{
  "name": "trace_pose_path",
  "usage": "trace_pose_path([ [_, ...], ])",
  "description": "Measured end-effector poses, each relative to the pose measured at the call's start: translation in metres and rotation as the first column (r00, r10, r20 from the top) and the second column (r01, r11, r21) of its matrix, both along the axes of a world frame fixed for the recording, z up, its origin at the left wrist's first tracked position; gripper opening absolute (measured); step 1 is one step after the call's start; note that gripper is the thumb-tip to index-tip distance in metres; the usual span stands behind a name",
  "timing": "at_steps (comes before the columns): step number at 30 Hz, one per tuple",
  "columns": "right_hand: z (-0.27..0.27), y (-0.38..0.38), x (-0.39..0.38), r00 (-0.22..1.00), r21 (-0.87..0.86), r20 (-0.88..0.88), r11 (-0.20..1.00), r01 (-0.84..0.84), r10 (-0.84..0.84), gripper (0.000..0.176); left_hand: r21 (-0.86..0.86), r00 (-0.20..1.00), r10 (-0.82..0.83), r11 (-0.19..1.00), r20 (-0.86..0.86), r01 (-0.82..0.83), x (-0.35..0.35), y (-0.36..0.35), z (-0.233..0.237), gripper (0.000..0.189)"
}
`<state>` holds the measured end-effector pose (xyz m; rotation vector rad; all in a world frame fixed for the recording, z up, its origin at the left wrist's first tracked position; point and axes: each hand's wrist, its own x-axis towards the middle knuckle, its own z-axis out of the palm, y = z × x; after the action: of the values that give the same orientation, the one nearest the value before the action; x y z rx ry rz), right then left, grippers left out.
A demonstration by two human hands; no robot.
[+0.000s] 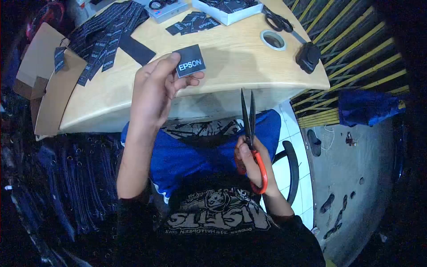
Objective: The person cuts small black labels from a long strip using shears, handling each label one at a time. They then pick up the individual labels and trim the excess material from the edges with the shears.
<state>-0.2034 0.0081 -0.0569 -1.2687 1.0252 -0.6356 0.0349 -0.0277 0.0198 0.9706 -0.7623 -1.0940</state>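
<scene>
My left hand pinches a small black label printed EPSON, held up over the near edge of the wooden table. My right hand grips red-handled scissors above my lap, their dark blades pointing up toward the table and slightly apart. The scissors stay apart from the label.
Long strips of black labels are heaped at the table's back left. Cut labels lie near a white box. A tape roll, another pair of scissors and a black object sit at the right. Cardboard lies left.
</scene>
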Motion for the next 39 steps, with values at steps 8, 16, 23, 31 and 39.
trace_pose_path([
  [8, -0.002, -0.002, 0.004, 0.999, -0.063, -0.025, 0.998, -0.030, 0.028, 0.021, 0.135, 0.940, 0.050, 0.986, 0.336, -0.101, 0.043, -0.065, 0.014, 0.030],
  [16, -0.004, 0.006, 0.004, 0.999, -0.054, -0.047, 0.999, -0.008, 0.005, 0.023, 0.029, 0.329, 0.098, 0.933, 0.939, -0.360, 0.072, -0.102, 0.032, 0.038],
  [23, -0.008, 0.001, 0.005, 0.999, 0.006, -0.041, 1.000, -0.012, 0.012, 0.024, -0.231, 0.000, 0.233, 0.963, 0.972, -0.135, 0.041, -0.016, -0.002, 0.029],
  [31, -0.004, 0.005, 0.014, 1.000, -0.011, -0.013, 1.000, 0.023, -0.023, 0.016, -0.233, 0.045, 0.240, 0.964, 0.970, -0.128, 0.037, -0.012, -0.015, 0.024],
  [39, 0.033, -0.025, 0.031, 0.977, -0.197, 0.189, 0.971, 0.140, -0.102, 0.015, -0.211, 0.538, 0.267, 0.963, 0.800, -0.165, -0.016, 0.029, 0.001, 0.022],
])
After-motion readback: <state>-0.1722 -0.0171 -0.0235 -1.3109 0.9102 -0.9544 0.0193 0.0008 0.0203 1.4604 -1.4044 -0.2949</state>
